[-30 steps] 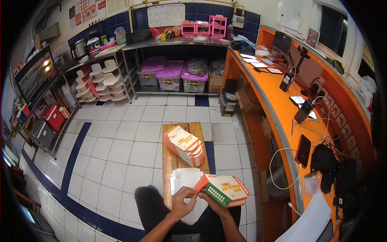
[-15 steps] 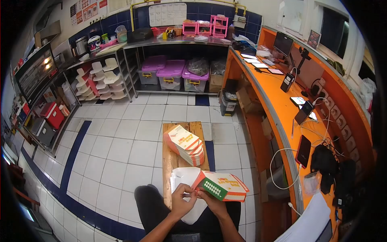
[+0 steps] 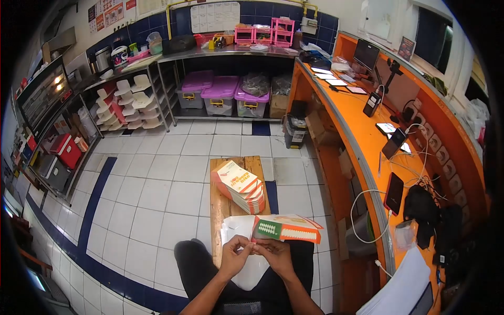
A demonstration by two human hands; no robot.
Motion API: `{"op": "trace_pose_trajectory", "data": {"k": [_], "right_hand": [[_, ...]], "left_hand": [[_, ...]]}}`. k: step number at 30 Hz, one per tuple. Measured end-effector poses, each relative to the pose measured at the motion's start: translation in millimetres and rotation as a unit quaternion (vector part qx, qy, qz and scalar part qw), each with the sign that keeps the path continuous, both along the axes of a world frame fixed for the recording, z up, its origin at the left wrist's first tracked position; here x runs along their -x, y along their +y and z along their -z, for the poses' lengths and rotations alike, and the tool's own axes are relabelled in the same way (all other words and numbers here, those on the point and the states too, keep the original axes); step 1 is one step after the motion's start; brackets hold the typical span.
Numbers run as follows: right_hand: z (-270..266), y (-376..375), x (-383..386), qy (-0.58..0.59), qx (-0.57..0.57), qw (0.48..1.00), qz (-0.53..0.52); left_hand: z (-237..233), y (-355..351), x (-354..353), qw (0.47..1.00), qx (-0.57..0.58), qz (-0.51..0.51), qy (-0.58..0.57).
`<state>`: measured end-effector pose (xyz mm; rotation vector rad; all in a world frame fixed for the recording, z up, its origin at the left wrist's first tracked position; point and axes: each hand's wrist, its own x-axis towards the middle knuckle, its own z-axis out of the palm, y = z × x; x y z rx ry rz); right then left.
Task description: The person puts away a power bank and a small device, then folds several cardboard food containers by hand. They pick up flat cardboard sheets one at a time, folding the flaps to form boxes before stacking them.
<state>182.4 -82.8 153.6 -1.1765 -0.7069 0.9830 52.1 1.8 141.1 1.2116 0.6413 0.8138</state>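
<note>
Two hands: the left hand (image 3: 234,255) and right hand (image 3: 276,255) meet at 6 o'clock in the view, above the person's lap, with fingertips touching.
Left fingers: pressed together, thumb against forefinger, pinching the near-left corner of the printed carton (image 3: 286,229). Which small flap they grip cannot be told.
Right fingers: curled shut on that same corner from the opposite side, with the palm under the carton's left end.
Printed carton: held in the air, flattened and almost level, in orange, green and white. Its middle lies at 2 o'clock from the pinch.
Long axis: runs from 9 o'clock to 3 o'clock, with the free end out at 3 o'clock.
Nearer hand: the right, directly beneath the carton. The left reaches only the corner, from 9 o'clock.
Table: a narrow wooden table (image 3: 223,210) stretches away towards 12 o'clock from the hands.
Stack of flat cartons (image 3: 241,186): lies on the table at 12 o'clock, apart from the held carton.
White blanks (image 3: 237,227): rest on the table's near end, just beside the carton's left end.
</note>
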Motion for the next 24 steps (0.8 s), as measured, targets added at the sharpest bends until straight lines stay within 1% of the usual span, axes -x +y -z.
{"op": "trace_pose_trajectory", "data": {"k": [2, 3, 4, 5, 6, 7, 8, 10, 11, 12, 13, 14, 15, 16, 18, 19, 20, 21, 22, 23, 24], "right_hand": [[-3.0, 0.6, -0.7, -0.037, 0.056, 0.997, 0.030], [-3.9, 0.8, 1.2, 0.013, 0.062, 0.997, 0.039], [-3.4, 1.9, 3.3, 0.013, 0.063, 0.997, 0.038], [-2.2, 3.6, 5.3, 0.044, 0.043, 0.996, 0.059], [-1.4, 4.6, 7.3, 0.074, 0.023, 0.994, 0.080], [-3.1, 5.1, 9.7, 0.055, 0.035, 0.995, 0.080], [-1.7, 4.6, 11.0, 0.057, 0.036, 0.995, 0.080], [4.6, 2.8, 11.8, -0.011, 0.045, 0.998, 0.053], [10.4, 1.8, 9.1, -0.025, 0.041, 0.998, 0.035], [21.7, -1.6, 4.1, -0.026, 0.042, 0.998, 0.035], [33.8, -5.8, -2.2, -0.205, 0.032, 0.977, 0.055], [43.3, -9.0, -5.3, -0.377, 0.020, 0.923, 0.073], [44.8, -6.5, 0.7, -0.299, -0.051, 0.943, 0.139], [43.7, -7.1, -2.0, -0.300, -0.052, 0.942, 0.138], [39.5, -9.3, -7.7, -0.380, 0.009, 0.923, 0.058], [24.4, -5.9, -4.1, -0.380, 0.009, 0.923, 0.057], [5.8, -1.4, 1.4, -0.251, 0.003, 0.966, 0.058], [-5.0, 0.9, 4.5, -0.117, -0.003, 0.991, 0.059], [9.7, 0.6, 0.4, -0.117, -0.002, 0.991, 0.060], [37.8, -0.5, -6.7, -0.233, 0.016, 0.971, 0.052], [56.2, -3.1, -9.6, -0.345, 0.034, 0.937, 0.043]], "left_hand": [[-4.6, 0.0, 0.2, 1.000, -0.018, -0.004, 0.017], [-10.4, -2.0, 0.5, 0.995, -0.087, -0.026, 0.035], [-14.8, -4.3, 0.7, 0.985, -0.155, -0.048, 0.053], [-16.2, -7.3, 0.7, 0.985, -0.155, -0.048, 0.054], [-16.4, -11.4, 0.4, 0.971, -0.213, -0.076, 0.074], [-15.5, -14.7, 0.3, 0.953, -0.269, -0.103, 0.094], [-13.3, -17.3, 0.8, 0.953, -0.269, -0.102, 0.095], [-8.1, -20.9, 0.3, 0.950, -0.265, -0.135, 0.095], [-6.6, -19.8, -1.6, 0.950, -0.264, -0.135, 0.094], [-4.9, -18.4, -3.1, 0.982, -0.152, -0.112, 0.020], [-3.5, -17.3, -4.1, 0.994, -0.036, -0.086, -0.055], [-2.1, -16.1, -3.5, 0.994, -0.036, -0.086, -0.055], [-0.6, -14.6, -1.6, 0.996, -0.038, -0.073, -0.030], [-0.1, -13.7, -1.0, 0.997, -0.040, -0.060, -0.005], [-1.1, -13.0, -1.4, 0.997, -0.060, -0.051, 0.006], [-1.3, -13.3, -1.5, 0.996, -0.078, -0.042, 0.017], [-0.2, -13.1, -1.8, 0.996, -0.078, -0.042, 0.017], [1.8, -12.3, -2.8, 0.997, -0.069, -0.047, 0.006], [3.6, -11.9, -3.9, 0.997, -0.059, -0.050, -0.006], [4.3, -11.8, -4.9, 0.997, -0.059, -0.048, -0.006], [4.5, -11.5, -5.6, 0.998, -0.030, -0.048, -0.042]]}}
